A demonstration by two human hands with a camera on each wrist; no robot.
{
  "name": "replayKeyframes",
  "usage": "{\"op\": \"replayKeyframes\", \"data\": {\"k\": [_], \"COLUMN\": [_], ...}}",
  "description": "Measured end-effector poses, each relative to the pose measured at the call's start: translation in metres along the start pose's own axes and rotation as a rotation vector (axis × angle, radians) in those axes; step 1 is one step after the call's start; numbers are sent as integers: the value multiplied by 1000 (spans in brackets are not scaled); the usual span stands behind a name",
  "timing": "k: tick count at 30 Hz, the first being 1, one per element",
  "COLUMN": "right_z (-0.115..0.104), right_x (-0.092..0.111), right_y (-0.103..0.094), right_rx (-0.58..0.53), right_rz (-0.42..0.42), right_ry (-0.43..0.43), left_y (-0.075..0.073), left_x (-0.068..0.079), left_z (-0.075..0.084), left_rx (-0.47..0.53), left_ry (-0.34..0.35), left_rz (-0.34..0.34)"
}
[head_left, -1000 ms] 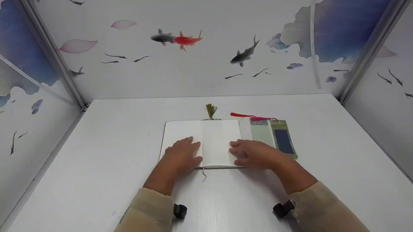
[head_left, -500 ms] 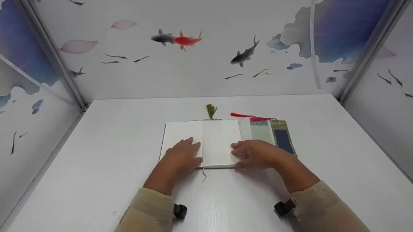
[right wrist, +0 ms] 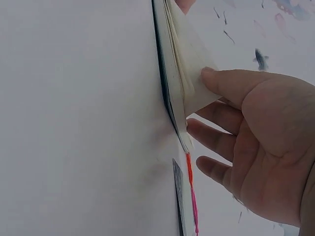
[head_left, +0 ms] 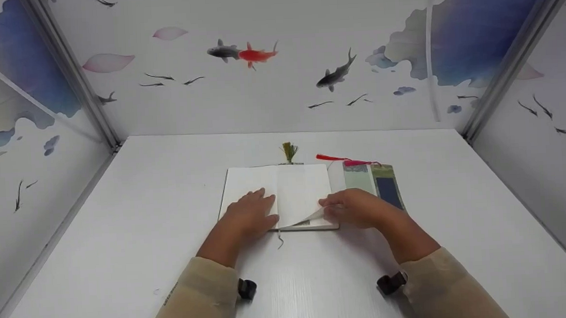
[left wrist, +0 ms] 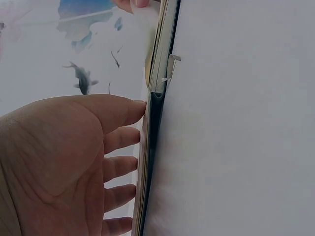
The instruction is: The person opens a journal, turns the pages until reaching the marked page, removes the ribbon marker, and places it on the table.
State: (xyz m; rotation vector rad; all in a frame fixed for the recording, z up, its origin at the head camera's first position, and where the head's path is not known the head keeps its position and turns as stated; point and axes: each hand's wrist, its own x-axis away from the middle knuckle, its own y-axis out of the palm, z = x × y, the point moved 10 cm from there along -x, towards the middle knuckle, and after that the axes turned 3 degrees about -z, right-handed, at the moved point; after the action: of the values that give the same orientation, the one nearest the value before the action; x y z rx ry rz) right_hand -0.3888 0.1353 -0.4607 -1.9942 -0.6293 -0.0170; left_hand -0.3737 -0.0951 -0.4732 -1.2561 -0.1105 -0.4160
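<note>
An open notebook (head_left: 296,187) with blank pages lies on the white table. My left hand (head_left: 251,214) rests flat on its left page, fingers spread; the left wrist view shows the thumb and fingertips against the paper. With thumb and index finger, my right hand (head_left: 356,208) pinches the lower right corner of a page (right wrist: 202,96) and holds it lifted. Under that raised corner a small greenish-grey patch (head_left: 303,223) shows; most of it is hidden. A green tassel (head_left: 289,151) sticks out past the notebook's top edge, and a thin ribbon (head_left: 280,240) hangs from the bottom.
Just right of the notebook lie a pale green bookmark (head_left: 359,180) and an olive and dark blue bookmark (head_left: 389,192), partly behind the right hand. A red tassel (head_left: 330,157) and a pink tassel (head_left: 360,162) lie at their top. Printed panels (head_left: 270,101) enclose the table.
The right hand's fingers have taken hold of the right page's lower corner and raised it, baring the greenish-grey patch beneath. The left hand stays in place.
</note>
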Motion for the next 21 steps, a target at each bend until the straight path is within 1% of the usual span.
{"op": "replayKeyframes", "data": {"k": [2,5,9,14,21], "right_z": [-1,-5,-13,-24,-38], "right_x": [-1,-2,-3,1,8], "right_y": [-2,-7,-17,-24,-32], "right_rx": [9,27,14,-13,-9], "right_rz": [22,75,160,240,353], "right_ry": [5,-20,-73,-133,-221], "left_y": [0,0,-1,-2,-3], "left_x": [0,-1,-1,0,-1], "left_z": [-1,-1,1,3,5], "left_rx": [13,25,15,-13,-31], "left_ry": [-5,-2,11,24,17], "left_rz": [-3,-9,-9,2,28]}}
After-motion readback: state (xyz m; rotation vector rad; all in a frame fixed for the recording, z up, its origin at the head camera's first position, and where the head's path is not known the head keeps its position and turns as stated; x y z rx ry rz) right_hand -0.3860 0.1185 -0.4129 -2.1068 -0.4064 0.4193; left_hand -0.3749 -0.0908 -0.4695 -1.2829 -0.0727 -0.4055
